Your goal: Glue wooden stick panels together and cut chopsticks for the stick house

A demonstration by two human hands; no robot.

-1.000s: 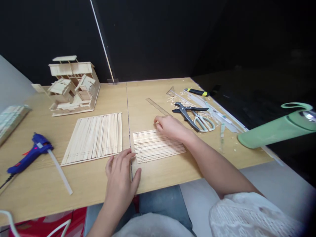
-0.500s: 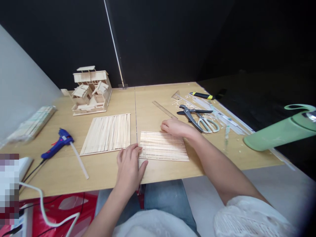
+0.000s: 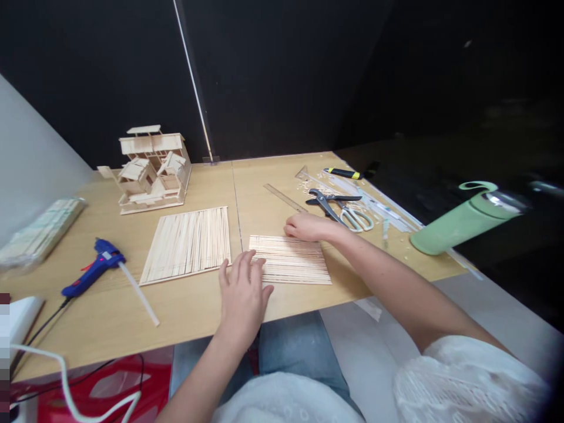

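A small panel of thin wooden sticks [image 3: 295,267] lies on the table in front of me, its sticks running left to right. My left hand [image 3: 242,288] is open at the panel's left end, fingers spread and fingertips over its edge. At the panel's far edge rests my right hand [image 3: 306,227], its fingers curled in and pressed together. What those fingers hold, if anything, is hidden. To the left lies a larger stick panel [image 3: 187,244], its sticks running away from me. A clear ruler [image 3: 284,197] lies just beyond my right hand.
A wooden model house [image 3: 154,170] stands at the back left. Nearer are a blue glue gun [image 3: 94,267] with a glue stick and packaged sticks [image 3: 44,232]. On the right lie pliers [image 3: 326,205], scissors [image 3: 358,220], a cutter [image 3: 342,173], scraps and a green bottle [image 3: 458,226].
My left hand has shifted slightly right over the small panel's left end, its fingers more spread. My right hand stays at the far edge. The whole view has turned a little.
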